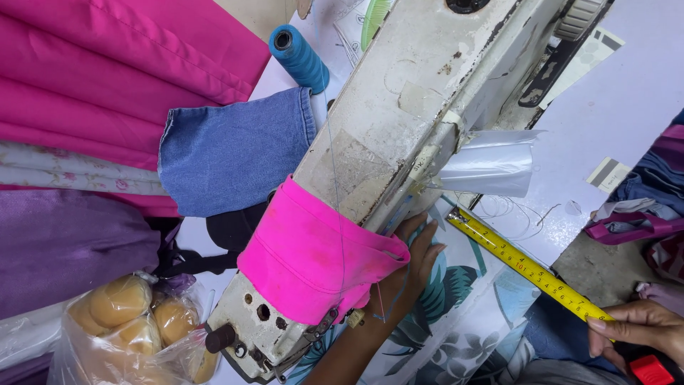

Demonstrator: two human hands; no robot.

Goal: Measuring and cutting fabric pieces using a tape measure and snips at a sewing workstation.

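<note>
Two bare hands work at a sewing machine seen from above, its worn cream body crossing the picture and its head wrapped in a band of bright pink cloth. Left hand lies flat, fingers released and spread, on a floral printed fabric beside the machine's head, with the wrist passing under the pink wrap. Right hand sits at the lower right edge, fingers clenched on the case end of a yellow tape measure, whose blade runs diagonally up and left across the white worktop and the floral fabric, its tip near the left hand. A folded piece of blue denim rests against the machine's far side, next to a blue thread spool. Pink and purple fabrics are stacked at left, above a clear bag of bread rolls. A strip of clear plastic hangs off the machine arm.
</note>
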